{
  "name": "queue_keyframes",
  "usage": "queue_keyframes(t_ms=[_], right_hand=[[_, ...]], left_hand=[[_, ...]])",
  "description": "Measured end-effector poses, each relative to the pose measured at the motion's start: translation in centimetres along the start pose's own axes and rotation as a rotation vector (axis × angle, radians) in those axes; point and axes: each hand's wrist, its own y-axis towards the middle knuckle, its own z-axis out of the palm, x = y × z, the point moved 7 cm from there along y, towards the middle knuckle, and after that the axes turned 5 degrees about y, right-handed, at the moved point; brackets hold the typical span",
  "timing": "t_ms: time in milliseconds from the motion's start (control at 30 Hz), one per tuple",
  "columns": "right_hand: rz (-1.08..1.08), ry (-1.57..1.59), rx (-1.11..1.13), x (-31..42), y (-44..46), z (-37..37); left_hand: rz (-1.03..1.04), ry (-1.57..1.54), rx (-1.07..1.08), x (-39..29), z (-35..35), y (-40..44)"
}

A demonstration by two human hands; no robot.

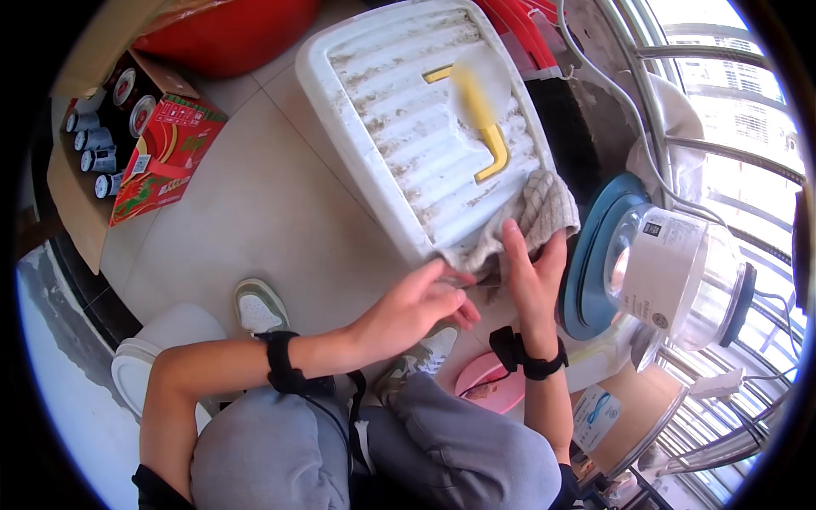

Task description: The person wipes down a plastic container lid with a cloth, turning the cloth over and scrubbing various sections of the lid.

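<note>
A dirt-streaked white ridged plastic lid [378, 102] lies in front of me, tilted in view, with a yellow handle [493, 153] partly hidden by a blurred patch. A crumpled grey-beige cloth [544, 208] hangs over its near right corner. My right hand [535, 272] grips the cloth, thumb up and fingers behind it, partly hidden. My left hand [416, 310] is just left of the cloth's lower end, fingers apart and loosely bent, with nothing in it. Black straps circle both wrists.
A red carton [161, 161] of cans stands on the tiled floor at left, near a red basin [221, 38]. White buckets [174, 331] sit by my left knee. At right are a clear container with blue lid [722, 272], a pink bowl [497, 382] and window bars [714, 144].
</note>
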Motion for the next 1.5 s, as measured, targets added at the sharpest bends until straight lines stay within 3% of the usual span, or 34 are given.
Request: queue_keyframes(t_ms=[67, 133, 200, 333, 467, 567, 800, 933, 1000, 1100, 1333, 1467, 1500], right_hand=[[-0.141, -0.175, 0.019, 0.1, 0.5, 0.6], [-0.293, -0.414, 0.037, 0.5, 0.6, 1.1], [-0.292, -0.421, 0.015, 0.6, 0.8, 1.2], [-0.302, -0.364, 0.0, -0.5, 1.1, 0.8], [-0.288, -0.309, -0.05, -0.6, 1.2, 0.5], [-0.415, -0.337, -0.017, 0.7, 0.5, 1.5], [-0.55, -0.538, 0.372, 3.1, -1.9, 4.0], [-0.59, -0.684, 0.253, 3.1, 0.1, 2.3], [-0.456, -0.691, 0.107, 2.0, 1.4, 1.0], [-0.518, -0.715, 0.096, 2.3, 0.3, 2.3], [-0.572, -0.764, 0.403, 3.1, -2.7, 3.4], [-0.543, -0.809, 0.264, 3.0, 0.0, 2.1], [-0.438, -0.766, 0.203, 2.5, 0.8, 1.4]], left_hand=[[0.201, 0.271, -0.059, -0.9, 0.1, -0.7], [0.388, 0.754, -0.135, -3.0, 1.2, -1.8], [0.583, 1.332, -0.182, -4.4, 2.4, -2.7], [0.749, 1.856, -0.253, -4.0, 2.5, -2.4], [0.729, 1.935, -0.233, -2.7, 1.2, -1.7], [0.792, 2.045, -0.237, -2.2, 0.9, -1.4], [0.816, 2.066, -0.243, -2.1, 0.9, -1.2], [0.87, 2.086, -0.315, -2.8, 1.2, -1.4], [0.856, 2.076, -0.335, -3.0, 1.4, -1.5], [0.845, 2.092, -0.349, -2.9, 1.5, -1.5], [0.822, 2.089, -0.301, -2.0, 1.5, -1.4], [0.871, 2.073, -0.331, -2.4, 1.5, -1.4], [0.885, 2.09, -0.343, -2.7, 1.5, -1.5]])
